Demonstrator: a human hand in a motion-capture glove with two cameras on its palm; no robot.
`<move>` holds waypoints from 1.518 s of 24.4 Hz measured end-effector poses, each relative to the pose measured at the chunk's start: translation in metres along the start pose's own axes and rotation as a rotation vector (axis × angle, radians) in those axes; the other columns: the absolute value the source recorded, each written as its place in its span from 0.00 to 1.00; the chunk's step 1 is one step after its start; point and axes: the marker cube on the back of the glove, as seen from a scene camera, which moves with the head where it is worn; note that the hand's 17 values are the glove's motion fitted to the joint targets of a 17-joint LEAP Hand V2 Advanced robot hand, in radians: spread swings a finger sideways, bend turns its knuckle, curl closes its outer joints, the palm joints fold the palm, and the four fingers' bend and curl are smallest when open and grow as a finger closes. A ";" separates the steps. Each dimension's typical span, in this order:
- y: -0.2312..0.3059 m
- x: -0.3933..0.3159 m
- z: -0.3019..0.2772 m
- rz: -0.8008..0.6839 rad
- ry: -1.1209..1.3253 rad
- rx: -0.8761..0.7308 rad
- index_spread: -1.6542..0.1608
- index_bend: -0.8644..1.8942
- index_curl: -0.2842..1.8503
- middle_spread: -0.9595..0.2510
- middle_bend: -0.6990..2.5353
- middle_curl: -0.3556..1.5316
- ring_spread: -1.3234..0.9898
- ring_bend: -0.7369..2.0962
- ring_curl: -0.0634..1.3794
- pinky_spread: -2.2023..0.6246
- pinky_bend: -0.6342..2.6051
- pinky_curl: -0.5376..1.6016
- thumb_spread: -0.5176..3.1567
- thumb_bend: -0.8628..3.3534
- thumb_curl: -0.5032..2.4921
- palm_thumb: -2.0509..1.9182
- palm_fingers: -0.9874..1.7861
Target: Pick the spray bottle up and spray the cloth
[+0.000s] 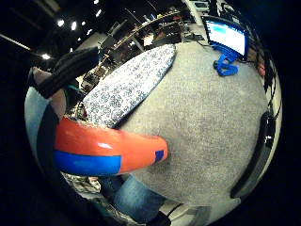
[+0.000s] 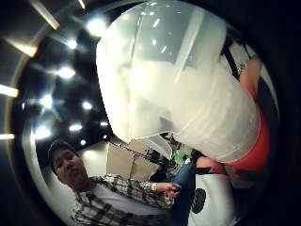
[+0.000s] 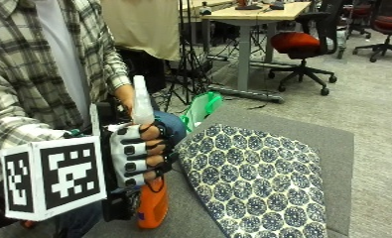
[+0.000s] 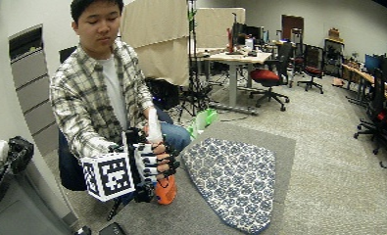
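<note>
An orange spray bottle (image 3: 153, 206) with a translucent white spray head (image 3: 141, 101) stands at the near left corner of the grey table (image 3: 327, 144). My gloved right hand (image 3: 141, 151) grips its neck, fingers curled round it. The bottle's orange body with a blue label (image 1: 101, 148) and its white head (image 2: 174, 80) fill the palm views. A blue-and-white patterned cloth (image 3: 255, 181) lies spread flat on the table just right of the bottle. In the wide outside view the bottle (image 4: 164, 190), hand (image 4: 155, 159) and cloth (image 4: 235, 178) show the same layout.
A green bag (image 3: 203, 106) sits behind the table's far left corner. Desks and a red office chair (image 3: 301, 44) stand farther back on the carpet. The person's bare left hand (image 3: 124, 94) is behind the bottle's head.
</note>
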 end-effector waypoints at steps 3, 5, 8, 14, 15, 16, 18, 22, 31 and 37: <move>-0.002 0.000 0.001 -0.022 0.014 0.037 0.78 0.37 0.31 0.70 0.30 0.40 0.51 0.40 0.29 0.77 0.32 0.38 0.34 0.20 0.35 0.75 0.78; -0.004 0.000 0.001 -0.041 0.027 0.062 0.77 0.37 0.32 0.70 0.31 0.40 0.50 0.40 0.29 0.77 0.34 0.39 0.32 0.20 0.36 0.76 0.79; -0.006 0.001 0.001 -0.073 0.051 0.098 0.77 0.38 0.32 0.69 0.32 0.42 0.50 0.41 0.30 0.75 0.34 0.40 0.30 0.20 0.36 0.76 0.83; -0.011 0.001 0.003 -0.109 0.084 0.155 0.77 0.40 0.34 0.67 0.34 0.44 0.49 0.42 0.32 0.73 0.35 0.41 0.27 0.20 0.38 0.76 0.85; -0.011 0.001 0.004 -0.110 0.087 0.162 0.77 0.40 0.35 0.67 0.35 0.44 0.49 0.42 0.33 0.73 0.35 0.41 0.27 0.20 0.38 0.76 0.85; -0.012 0.001 0.004 -0.109 0.089 0.168 0.77 0.40 0.35 0.67 0.35 0.44 0.49 0.43 0.33 0.73 0.35 0.41 0.26 0.20 0.38 0.76 0.85; -0.012 0.000 0.004 -0.108 0.093 0.176 0.76 0.41 0.35 0.67 0.35 0.45 0.49 0.43 0.33 0.72 0.35 0.41 0.26 0.20 0.38 0.76 0.85; -0.013 0.000 0.004 -0.105 0.092 0.178 0.76 0.42 0.37 0.67 0.36 0.45 0.49 0.44 0.34 0.72 0.35 0.42 0.25 0.20 0.39 0.76 0.85; -0.028 -0.020 -0.014 -0.097 0.091 0.220 0.76 0.43 0.38 0.67 0.37 0.46 0.49 0.45 0.36 0.72 0.36 0.43 0.24 0.20 0.40 0.76 0.84; -0.046 -0.049 -0.035 -0.147 0.166 0.251 0.77 0.43 0.39 0.67 0.37 0.47 0.49 0.45 0.36 0.71 0.36 0.43 0.23 0.20 0.41 0.76 0.83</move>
